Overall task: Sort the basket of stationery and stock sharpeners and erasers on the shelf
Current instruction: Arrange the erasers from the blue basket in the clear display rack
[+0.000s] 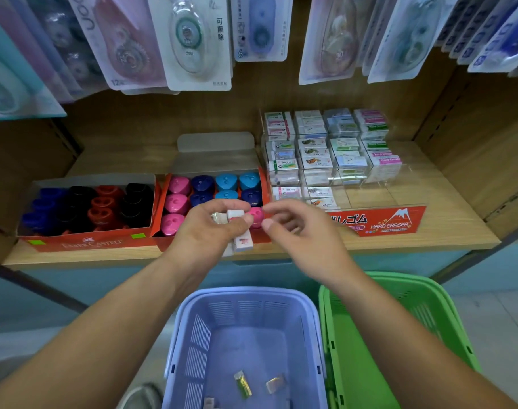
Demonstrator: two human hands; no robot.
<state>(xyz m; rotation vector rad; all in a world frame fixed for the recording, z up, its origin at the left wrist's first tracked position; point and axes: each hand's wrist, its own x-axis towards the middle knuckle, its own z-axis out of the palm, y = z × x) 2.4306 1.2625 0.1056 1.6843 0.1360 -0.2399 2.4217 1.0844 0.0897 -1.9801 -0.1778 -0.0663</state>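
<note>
**A:** What have the fingers got?

**B:** The left hand [210, 228] has its thumb and fingers curled round a small bundle of erasers [243, 242]. It holds them above the shelf's front edge, just in front of the sharpeners. The right hand [296, 228] is just beside it, with its fingers loosely bent and apart, holding nothing.

**A:** How will they handle?

**B:** Light, I'd judge. They are small firm blocks in slick wrappers, so a bundle could slide apart. It would be safer to take one at a time, pinched across its long sides between thumb and forefinger.

**A:** And the count?

**B:** At least two in the hand, perhaps three, as the fingers hide the rest. Behind them are two open boxes of sharpeners. The left box [86, 214] holds dark colours and red, and the right box [210, 187] shows four pink ones among the blues. To the right is a clear eraser rack [328, 149], four columns wide, and its front row looks partly unfilled. All of this sits on the wooden shelf [458, 225]. Below are two baskets. The blue basket [243, 292] has three small wrapped pieces [243, 385] on its bottom. The green basket [399, 278] is beside it, and I cannot tell what it holds.
</note>
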